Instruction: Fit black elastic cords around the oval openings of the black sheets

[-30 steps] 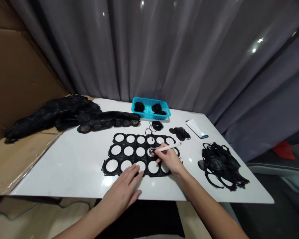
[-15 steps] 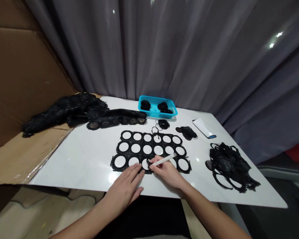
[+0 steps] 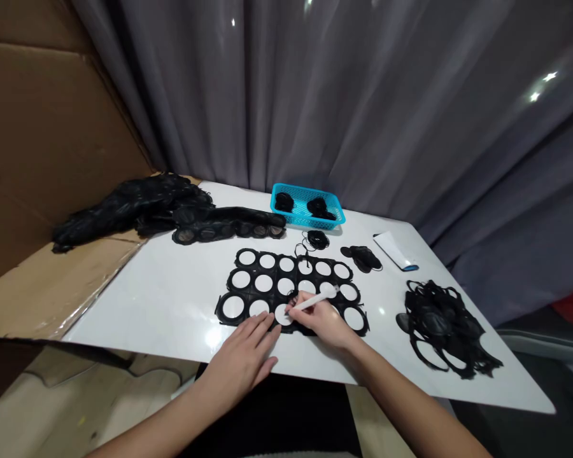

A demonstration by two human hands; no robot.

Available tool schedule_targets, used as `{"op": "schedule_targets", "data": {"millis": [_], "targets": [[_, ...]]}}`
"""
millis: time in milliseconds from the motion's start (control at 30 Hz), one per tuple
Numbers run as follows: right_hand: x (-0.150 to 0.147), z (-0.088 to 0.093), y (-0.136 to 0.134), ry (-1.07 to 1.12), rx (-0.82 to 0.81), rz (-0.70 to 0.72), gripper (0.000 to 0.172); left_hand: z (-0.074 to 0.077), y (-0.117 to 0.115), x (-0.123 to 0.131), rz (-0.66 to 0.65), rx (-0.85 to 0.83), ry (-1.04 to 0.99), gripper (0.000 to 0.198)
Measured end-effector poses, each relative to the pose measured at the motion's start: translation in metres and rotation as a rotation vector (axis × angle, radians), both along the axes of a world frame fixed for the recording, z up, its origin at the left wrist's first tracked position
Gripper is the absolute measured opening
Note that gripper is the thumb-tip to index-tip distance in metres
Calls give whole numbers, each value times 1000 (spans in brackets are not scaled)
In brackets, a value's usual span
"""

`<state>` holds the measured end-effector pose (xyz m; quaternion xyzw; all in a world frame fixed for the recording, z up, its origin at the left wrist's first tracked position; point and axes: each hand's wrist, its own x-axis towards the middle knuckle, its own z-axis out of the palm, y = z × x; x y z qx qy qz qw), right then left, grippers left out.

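Note:
A flat black rubber sheet with rows of round holes lies on the white table. My left hand rests palm down at its front edge, fingers stretched out over it. In my right hand is a slim white pen-like tool, its tip low at a hole in the front row. A little dark stringy material shows beside my right fingertips; whether the fingers hold it I cannot tell. Behind the sheet lies a small coil of thin black rings.
A blue basket with black rings stands at the back. Black sheets lie at the left near cardboard. Black scraps and a white packet are at the right. The white table ends close in front.
The view has shifted slightly. My right hand's tool tip and the dark stringy bit have moved a little relative to the front-row hole. My left hand stays on the sheet.

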<state>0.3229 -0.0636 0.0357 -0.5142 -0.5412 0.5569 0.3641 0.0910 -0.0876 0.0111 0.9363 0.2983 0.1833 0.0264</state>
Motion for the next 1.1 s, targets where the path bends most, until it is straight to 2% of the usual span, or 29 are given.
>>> {"op": "schedule_targets", "data": {"millis": [67,167,567,667,767,833,900,1000,1033,1100], "targets": [[-4,3,-10,-150,60,55,23,-1,-1,0,5,1,5,43],[-8,5,-16,-303,151,62,21,-2,-1,0,5,11,21,44],[-8,3,-18,-339,253,76,19,-1,-1,0,-1,-21,21,43],[-10,1,-23,-426,377,116,21,-1,0,-1,2,-40,10,47],[-13,-3,-30,-574,572,269,11,-3,1,-2,18,-55,8,50],[-9,-4,-26,-662,663,320,15,-4,3,-2,19,-56,26,50],[3,-2,-11,-724,683,198,19,-5,2,-2,14,-50,44,51],[33,3,26,-776,639,-136,16,-5,0,-4,24,-43,54,52],[42,5,37,-771,594,-248,16,-4,-1,-4,28,-39,53,52],[53,9,54,-709,489,-348,20,0,0,-3,45,-40,54,50]]}}
